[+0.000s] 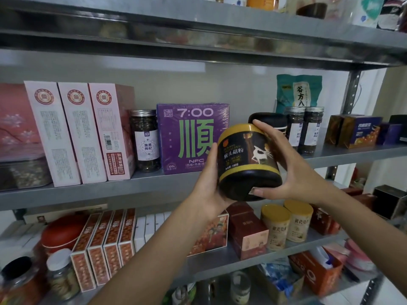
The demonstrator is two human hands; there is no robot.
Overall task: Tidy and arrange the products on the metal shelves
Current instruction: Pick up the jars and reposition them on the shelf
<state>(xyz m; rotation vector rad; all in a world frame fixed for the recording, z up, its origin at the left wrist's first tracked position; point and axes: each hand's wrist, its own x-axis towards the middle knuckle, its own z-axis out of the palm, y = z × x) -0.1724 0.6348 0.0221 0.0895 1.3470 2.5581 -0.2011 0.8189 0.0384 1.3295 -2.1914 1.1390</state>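
- My left hand grips the black round jar with a yellow lid and yellow band. The palm lies against its left side and the thumb points up along the label.
- My right hand grips the same jar from the right. The fingers curl round the far side, one fingertip sits on the yellow lid rim, and the thumb presses on the black base.
- The jar is off the shelf and slightly tilted. It hangs in front of the front edge of the grey metal middle shelf, right of centre.
- Behind the jar a purple shrink-wrapped box with green lettering stands on the middle shelf.
- Just left of the purple box is a clear jar of dark berries with a white label.
- Toward the left end, three pink upright cartons stand side by side.
- Right of my hands a black-lidded jar stands beside two clear jars with silver lids. A teal pouch stands behind them.
- On the lower shelf, below the held jar, two cream canisters with yellow lids stand touching.
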